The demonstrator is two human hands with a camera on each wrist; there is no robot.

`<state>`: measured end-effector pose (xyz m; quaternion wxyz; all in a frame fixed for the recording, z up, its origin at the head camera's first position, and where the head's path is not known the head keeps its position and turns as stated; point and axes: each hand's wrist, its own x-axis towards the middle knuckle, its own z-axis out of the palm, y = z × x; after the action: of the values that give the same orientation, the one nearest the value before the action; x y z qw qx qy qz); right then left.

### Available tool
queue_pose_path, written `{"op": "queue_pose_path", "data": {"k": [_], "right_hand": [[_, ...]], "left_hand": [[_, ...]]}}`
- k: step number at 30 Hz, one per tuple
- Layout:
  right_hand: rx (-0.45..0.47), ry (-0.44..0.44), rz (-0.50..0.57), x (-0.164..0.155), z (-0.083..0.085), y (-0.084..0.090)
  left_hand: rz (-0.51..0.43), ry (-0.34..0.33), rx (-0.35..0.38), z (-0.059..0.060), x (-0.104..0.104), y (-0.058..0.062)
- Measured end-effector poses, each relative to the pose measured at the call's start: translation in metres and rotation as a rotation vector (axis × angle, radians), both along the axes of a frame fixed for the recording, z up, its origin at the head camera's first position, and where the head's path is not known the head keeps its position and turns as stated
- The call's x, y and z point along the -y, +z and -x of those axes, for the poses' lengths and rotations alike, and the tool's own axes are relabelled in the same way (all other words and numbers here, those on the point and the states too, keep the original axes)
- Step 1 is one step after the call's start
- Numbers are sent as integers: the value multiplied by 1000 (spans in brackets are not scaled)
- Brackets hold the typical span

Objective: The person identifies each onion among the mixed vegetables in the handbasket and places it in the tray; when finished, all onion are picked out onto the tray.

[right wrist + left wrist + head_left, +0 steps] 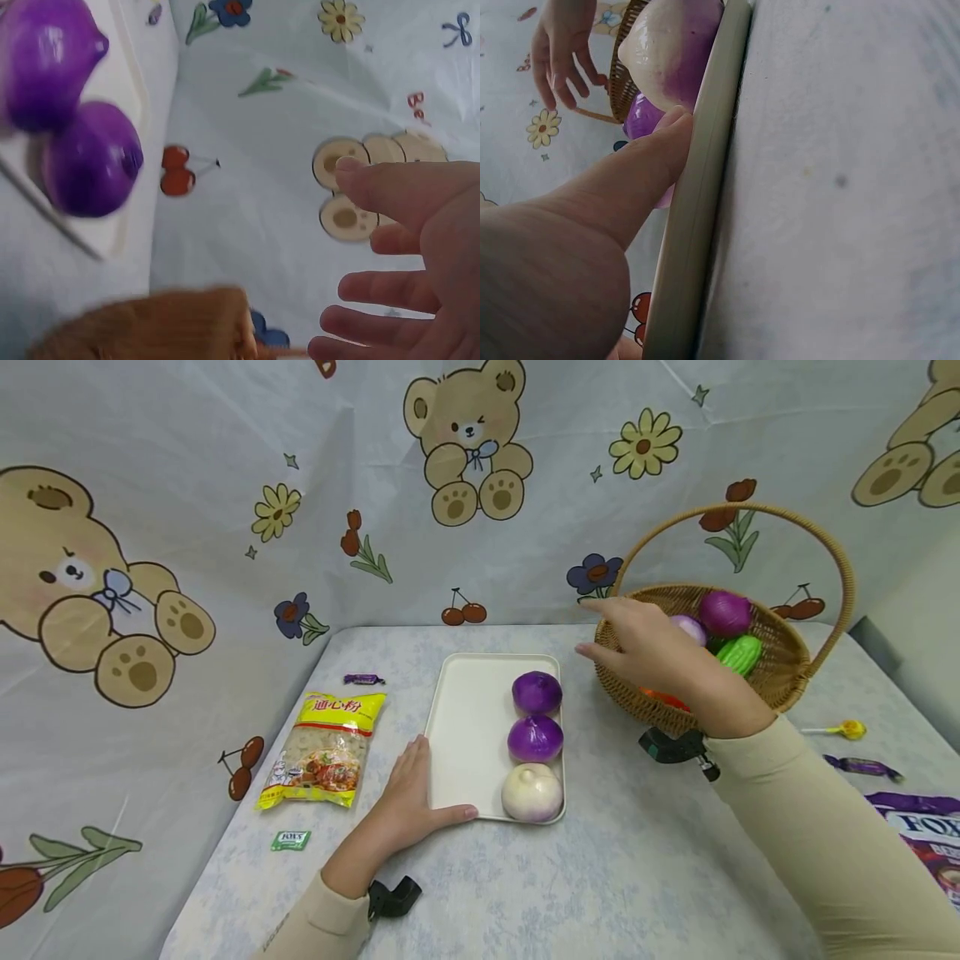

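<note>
Wicker basket [780, 681] under right hand [652, 652], fingers spread loose, left hand [412, 797] flat, thumb against tray [468, 735]

White tray [465, 735] lies flat at desk centre, three onions [536, 740] lined along its 3 o'clock edge; wicker basket [780, 681] of vegetables at 2 o'clock.

Both arms wear long, close-fitting beige fabric sleeves [817, 835] ending at the wrists, well behind the bare fingers [600, 653]; a black plastic camera clip [393, 897] sits at each cuff.
</note>
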<state>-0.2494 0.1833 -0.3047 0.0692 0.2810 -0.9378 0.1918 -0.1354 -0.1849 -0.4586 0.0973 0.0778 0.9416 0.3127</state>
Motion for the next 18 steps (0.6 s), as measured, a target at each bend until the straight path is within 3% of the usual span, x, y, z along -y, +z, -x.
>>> {"op": "queue_pose_path", "data": {"k": [8,14,18], "right_hand": [[84,-140,-62,-56,18,20],[68,-187,-101,-94,41,20],[80,-248,-58,-116,48,17]], "left_hand": [[0,-5,-1,-1,-1,1],[8,-7,1,-2,-1,2],[11,-10,-6,-1,-1,1]]}}
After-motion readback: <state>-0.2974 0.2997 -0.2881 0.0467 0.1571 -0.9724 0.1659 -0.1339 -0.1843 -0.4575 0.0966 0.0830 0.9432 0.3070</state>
